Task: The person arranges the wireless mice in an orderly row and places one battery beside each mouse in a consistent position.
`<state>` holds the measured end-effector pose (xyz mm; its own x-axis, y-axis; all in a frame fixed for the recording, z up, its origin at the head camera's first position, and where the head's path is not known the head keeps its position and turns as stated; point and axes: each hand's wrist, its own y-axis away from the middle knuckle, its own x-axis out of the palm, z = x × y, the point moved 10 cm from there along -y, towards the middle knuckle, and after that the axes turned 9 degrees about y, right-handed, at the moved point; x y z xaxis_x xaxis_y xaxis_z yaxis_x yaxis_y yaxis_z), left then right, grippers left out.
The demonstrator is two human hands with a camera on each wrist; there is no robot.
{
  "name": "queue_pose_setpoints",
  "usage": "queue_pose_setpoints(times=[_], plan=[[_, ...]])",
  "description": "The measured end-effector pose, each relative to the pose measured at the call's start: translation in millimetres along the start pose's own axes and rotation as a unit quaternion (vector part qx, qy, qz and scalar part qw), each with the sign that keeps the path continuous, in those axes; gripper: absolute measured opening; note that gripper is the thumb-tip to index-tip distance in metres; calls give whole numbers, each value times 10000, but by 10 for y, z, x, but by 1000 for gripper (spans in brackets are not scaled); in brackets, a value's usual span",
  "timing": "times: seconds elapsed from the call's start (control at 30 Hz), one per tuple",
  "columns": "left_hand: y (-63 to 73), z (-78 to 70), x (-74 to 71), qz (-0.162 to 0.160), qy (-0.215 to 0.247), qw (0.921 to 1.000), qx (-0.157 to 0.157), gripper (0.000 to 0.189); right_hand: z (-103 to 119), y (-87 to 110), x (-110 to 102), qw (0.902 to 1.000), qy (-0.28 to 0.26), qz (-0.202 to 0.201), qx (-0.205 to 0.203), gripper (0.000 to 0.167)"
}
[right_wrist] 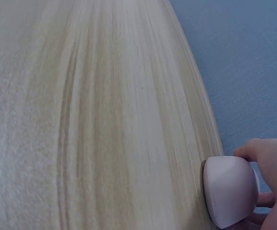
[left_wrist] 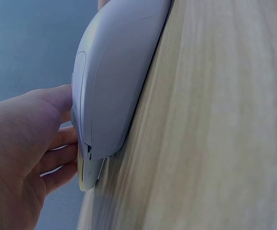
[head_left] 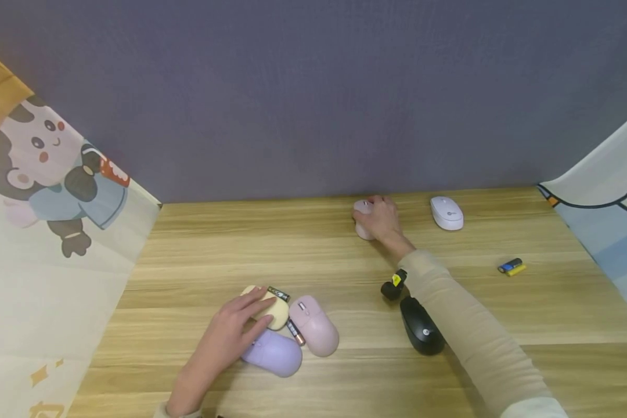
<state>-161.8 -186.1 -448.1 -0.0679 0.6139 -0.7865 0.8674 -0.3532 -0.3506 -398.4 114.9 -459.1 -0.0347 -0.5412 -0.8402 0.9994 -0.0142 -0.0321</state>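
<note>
Right hand (head_left: 380,220) grabs the small pink mouse (head_left: 364,229)

Start with the big pink mouse (head_left: 317,332), close to the person. Just to its left, and a little nearer, lies the purple mouse (head_left: 279,354). To its right, well apart, is the black mouse (head_left: 421,328). One battery (head_left: 295,332) lies just beside its left side. The yellow mouse (head_left: 279,315) is also to its left, a bit farther back. The left hand (head_left: 234,326) has its fingers spread loosely and rests them on the yellow mouse. Its thumb is by the purple mouse; I cannot tell if they touch. A second battery (head_left: 278,294) lies behind the yellow mouse, back and left of the big pink mouse.

Far to the right of the big pink mouse, and farther back, are two more batteries (head_left: 511,267). The white mouse (head_left: 447,213) is behind it and off to the right. The small pink mouse is behind it too, a little to the right, near the back edge of the table (head_left: 204,244). The right hand holds it with curled fingers.

The step now seems to be getting hold of that mouse. Moving it would need a snug grip and a gentle lift or slide, clear of the wall (head_left: 313,104).
</note>
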Motion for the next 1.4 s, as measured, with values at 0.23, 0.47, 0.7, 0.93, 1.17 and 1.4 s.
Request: queue_pose_setpoints(times=[0.23,0.47,0.7,0.93,1.17,1.4], plan=[[-13,-28,11,1,-16,10000,24,37,-41,28,-20,9999,-51,87,76,71],[-34,-38,32,78,-69,9999,39,37,-54,88,-73,9999,-115,111,18,76],[-46,-34,58,162,-135,9998,-35,37,-24,156,-150,9997,-60,0,-223,77],[-60,-55,38,144,-276,9993,207,39,29,300,-292,9987,-170,-87,-472,76],[-98,-42,25,347,-328,9988,108,40,94,483,-398,9964,-73,-135,-837,72],[-123,-21,40,457,-237,9986,-152,42,67,700,-444,9951,-144,-127,-975,74]])
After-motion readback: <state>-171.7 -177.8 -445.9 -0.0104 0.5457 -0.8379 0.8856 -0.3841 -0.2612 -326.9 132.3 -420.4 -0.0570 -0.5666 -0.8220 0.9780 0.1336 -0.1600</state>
